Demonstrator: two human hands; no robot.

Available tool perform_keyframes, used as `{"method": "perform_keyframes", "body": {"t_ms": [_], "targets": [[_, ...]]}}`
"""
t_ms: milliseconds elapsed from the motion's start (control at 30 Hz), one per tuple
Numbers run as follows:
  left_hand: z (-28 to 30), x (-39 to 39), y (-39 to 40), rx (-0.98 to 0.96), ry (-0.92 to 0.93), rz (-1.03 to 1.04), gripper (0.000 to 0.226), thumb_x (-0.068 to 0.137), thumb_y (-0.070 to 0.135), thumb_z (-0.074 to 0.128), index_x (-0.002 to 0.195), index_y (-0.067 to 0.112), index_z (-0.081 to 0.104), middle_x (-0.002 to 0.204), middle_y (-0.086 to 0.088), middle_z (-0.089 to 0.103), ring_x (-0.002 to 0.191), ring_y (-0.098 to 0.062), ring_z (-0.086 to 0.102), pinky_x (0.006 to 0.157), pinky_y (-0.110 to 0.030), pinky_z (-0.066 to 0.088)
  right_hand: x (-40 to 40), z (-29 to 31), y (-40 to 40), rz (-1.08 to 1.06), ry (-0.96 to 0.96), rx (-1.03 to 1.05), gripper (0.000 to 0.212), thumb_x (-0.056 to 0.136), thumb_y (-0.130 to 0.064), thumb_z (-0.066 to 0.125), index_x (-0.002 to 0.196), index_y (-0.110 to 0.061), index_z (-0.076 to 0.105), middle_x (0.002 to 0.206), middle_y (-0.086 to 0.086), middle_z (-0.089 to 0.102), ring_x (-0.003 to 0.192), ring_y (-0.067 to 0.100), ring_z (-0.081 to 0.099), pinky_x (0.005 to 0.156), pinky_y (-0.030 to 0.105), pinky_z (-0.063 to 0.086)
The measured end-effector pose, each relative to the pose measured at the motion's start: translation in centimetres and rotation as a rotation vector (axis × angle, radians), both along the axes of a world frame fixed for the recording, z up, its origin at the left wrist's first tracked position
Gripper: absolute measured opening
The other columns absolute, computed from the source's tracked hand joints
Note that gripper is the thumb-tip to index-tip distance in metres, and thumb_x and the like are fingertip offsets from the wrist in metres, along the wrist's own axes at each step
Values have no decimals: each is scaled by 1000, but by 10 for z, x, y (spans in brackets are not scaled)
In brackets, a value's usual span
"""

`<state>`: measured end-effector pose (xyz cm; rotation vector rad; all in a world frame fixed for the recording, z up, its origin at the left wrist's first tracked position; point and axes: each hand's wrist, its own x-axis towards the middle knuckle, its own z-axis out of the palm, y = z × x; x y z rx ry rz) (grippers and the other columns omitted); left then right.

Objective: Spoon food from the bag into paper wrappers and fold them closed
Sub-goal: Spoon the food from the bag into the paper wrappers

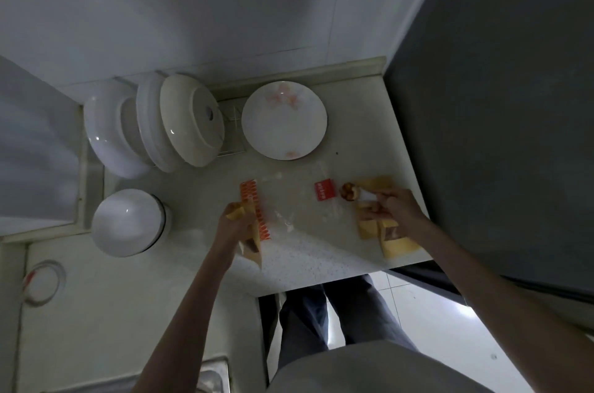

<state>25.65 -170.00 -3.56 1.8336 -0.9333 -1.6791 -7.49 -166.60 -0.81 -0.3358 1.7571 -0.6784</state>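
Note:
My left hand (236, 219) grips a yellow paper wrapper (254, 245) with an orange-patterned strip, holding it just above the counter. My right hand (397, 204) holds a white spoon (366, 195) that carries a brown lump of food (348, 191). Below that hand lie several yellow paper wrappers (393, 240), some with brown food showing in them. A clear plastic bag (295, 196) with a red label (324, 191) lies flat between my hands.
A flowered plate (284, 119) sits at the back of the counter (321, 257). White bowls lean in a wire rack (229, 132) at back left, and an upturned bowl (128, 222) stands at left. A dark appliance (498, 135) borders the right.

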Motion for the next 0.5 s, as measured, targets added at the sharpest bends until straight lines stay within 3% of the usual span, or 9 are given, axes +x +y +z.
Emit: {"method": "perform_keyframes", "body": {"t_ms": [67,233,333,433,500], "targets": [[1,-2,3,-70,-102,-5,20,84,13,73,95,9,57,82,-18,67,59,-28,66,48,-32,52,-11,8,6,-38,5,-21,26,96,0,45,119,6,57,92,20,64,71,29,71,58,28,59],[15,-20,12,-227,-196,-76,42,68,14,78,94,26,47,87,-9,60,57,-24,63,40,-32,49,-13,41,7,1,68,-107,24,96,-2,47,113,3,62,71,10,58,54,16,65,50,21,56],[29,-42,15,-371,-196,-243,50,59,21,77,93,39,46,90,1,57,73,-19,60,55,-31,54,6,70,1,124,136,-177,22,94,-3,49,107,1,66,68,11,61,47,14,64,44,22,53],[43,-62,17,-563,-254,-363,48,55,29,70,93,36,42,93,14,45,81,-18,53,65,-38,50,37,101,-4,326,212,-266,26,92,-7,53,88,-22,73,56,6,66,47,17,64,47,26,54],[50,-71,19,-656,-298,-403,48,53,31,68,93,32,42,90,20,43,81,-8,48,67,-31,43,56,118,-7,435,264,-311,27,92,-8,52,86,-26,72,48,0,65,43,9,62,43,21,50]]}}
